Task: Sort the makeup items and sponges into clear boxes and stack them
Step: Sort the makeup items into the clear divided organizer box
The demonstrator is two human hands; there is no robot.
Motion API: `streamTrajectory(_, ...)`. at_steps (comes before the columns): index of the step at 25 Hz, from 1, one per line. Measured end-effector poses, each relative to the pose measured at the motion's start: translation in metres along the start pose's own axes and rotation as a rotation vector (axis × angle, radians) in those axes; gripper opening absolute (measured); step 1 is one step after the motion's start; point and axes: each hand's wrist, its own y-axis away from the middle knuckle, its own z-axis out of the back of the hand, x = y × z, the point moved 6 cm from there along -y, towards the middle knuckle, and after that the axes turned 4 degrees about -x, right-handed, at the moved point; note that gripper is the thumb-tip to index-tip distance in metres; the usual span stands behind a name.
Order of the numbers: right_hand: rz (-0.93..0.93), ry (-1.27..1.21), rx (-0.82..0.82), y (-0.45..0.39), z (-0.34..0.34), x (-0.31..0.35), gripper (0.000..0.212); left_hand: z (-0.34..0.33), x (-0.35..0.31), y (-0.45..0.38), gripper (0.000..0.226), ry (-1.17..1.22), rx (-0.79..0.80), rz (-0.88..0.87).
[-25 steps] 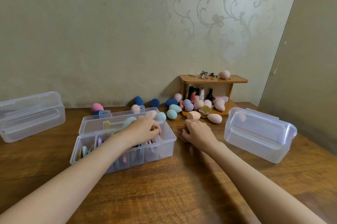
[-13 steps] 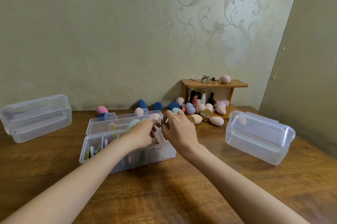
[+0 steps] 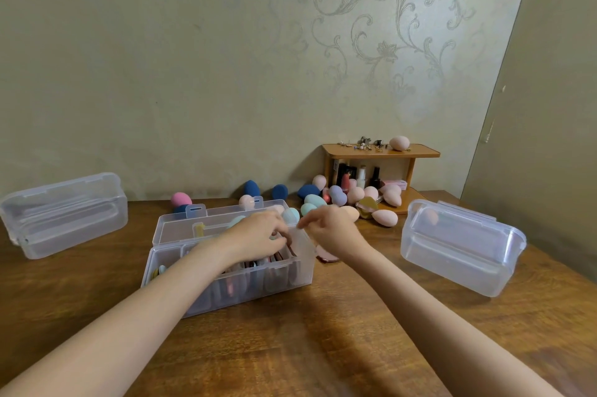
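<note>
Both hands (image 3: 258, 235) at open box's (image 3: 226, 286) right rim

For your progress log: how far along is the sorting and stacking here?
Done: the middle box already holds flat puffs. In hand: both hands, left hand and right hand, work at its right end. Left: loose sponges by the wooden shelf; the side boxes look nearly empty; nothing stacked.

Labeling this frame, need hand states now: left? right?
Left hand: fingers curled down among the items in the middle clear box; grip cannot be told.
Right hand: curled fingers, apparently pinching the box's end wall.
</note>
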Motion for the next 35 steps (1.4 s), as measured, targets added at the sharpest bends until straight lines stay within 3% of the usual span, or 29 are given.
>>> streamTrajectory(2, -0.142, 0.062, -0.064, -0.005, 0.001, -0.033, 0.024, 0.001, -0.002, -0.002, 0.024, -0.03, 0.032, -0.006)
streamTrajectory(4, -0.217, 0.23, 0.108, 0.0, -0.016, -0.057, 0.019, 0.0, -0.002, -0.003, 0.018, -0.033, 0.064, 0.011)
streamTrajectory(6, -0.232, 0.239, 0.189, 0.009, -0.028, -0.065, 0.014, -0.001, -0.002, -0.005, 0.016, -0.031, 0.074, 0.017)
streamTrajectory(11, -0.141, -0.121, -0.053, 0.011, -0.012, -0.047, 0.018, -0.003, -0.003, -0.004, 0.017, -0.004, 0.084, 0.008)
streamTrajectory(13, -0.116, -0.269, -0.201, 0.011, 0.007, -0.027, 0.032, -0.002, -0.003, -0.003, 0.02, 0.017, 0.08, -0.002)
streamTrajectory(15, -0.003, -0.212, -0.224, 0.014, 0.015, 0.001, 0.045, -0.003, -0.003, -0.003, 0.026, 0.039, 0.096, 0.001)
streamTrajectory(18, 0.174, 0.148, -0.13, 0.023, -0.001, 0.032, 0.025, -0.006, -0.002, -0.005, 0.016, -0.019, 0.119, 0.006)
streamTrajectory(20, 0.175, 0.261, -0.116, 0.026, -0.009, 0.033, 0.013, -0.006, -0.002, -0.006, 0.021, -0.027, 0.117, 0.016)
streamTrajectory(23, 0.16, 0.289, -0.07, 0.022, -0.013, 0.028, 0.02, -0.006, 0.0, -0.005, 0.032, -0.015, 0.109, 0.017)
streamTrajectory(27, 0.071, 0.17, 0.138, 0.014, -0.016, 0.021, 0.04, -0.005, 0.002, -0.004, 0.024, -0.009, 0.111, -0.015)
streamTrajectory(31, 0.208, 0.468, 0.096, 0.013, -0.013, 0.032, 0.03, -0.004, 0.005, -0.005, 0.02, -0.036, 0.079, -0.068)
streamTrajectory(35, 0.152, 0.613, 0.449, 0.006, -0.024, 0.036, 0.04, -0.002, 0.001, -0.006, 0.022, -0.034, 0.088, -0.113)
